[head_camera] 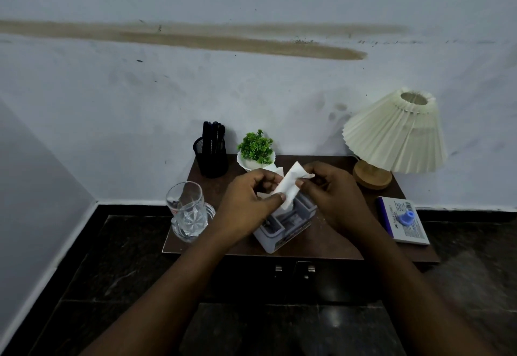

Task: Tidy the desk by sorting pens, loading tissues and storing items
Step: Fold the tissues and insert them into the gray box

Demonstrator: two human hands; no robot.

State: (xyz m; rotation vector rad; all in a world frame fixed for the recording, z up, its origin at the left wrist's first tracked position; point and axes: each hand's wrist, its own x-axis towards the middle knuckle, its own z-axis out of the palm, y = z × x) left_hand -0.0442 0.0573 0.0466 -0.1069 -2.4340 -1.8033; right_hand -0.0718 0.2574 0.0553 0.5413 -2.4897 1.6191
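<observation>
- Clock directions are read from desk centre, 12 = the wall.
- Folded white paper tissue point(288, 187): held up in the air at centre, slanting from 7 up to 1, its lower end just above or touching the holder; can't tell which.
- Grey plastic box-shaped organiser w/ compartments point(282, 229): sits at desk centre under both hands. More white tissue seems to be inside, partly hidden.
- Left hand point(249, 201): comes in from 7, fingers curled, thumb & forefinger pinching the tissue's lower end.
- Right hand point(333, 199): comes in from 5, fingers curled, thumb & forefinger pinching the tissue's upper edge. Both forearms reach fwd over the front edge.
- Progress, my read: tissue loading is mid-step, w/ this tissue not yet seated in the holder.
- Black mesh pen cup w/ dark pens standing in it point(211, 157), at 11: pen sorting looks done, no loose pens seen.
- Blue-and-white flat box w/ a small blue plastic piece on top point(402, 221), at 3, overhanging the desk edge: prob. left to store.
- Clear cut-glass mug point(187, 210) at 9, on a clear coaster.
- Small green plant in white pot point(256, 148) at 12.
- Cream pleated lamp on round wooden base point(397, 134) at 2.
- Dark brown wooden desk point(335, 241) w/ two metal drawer pulls below at 6.
</observation>
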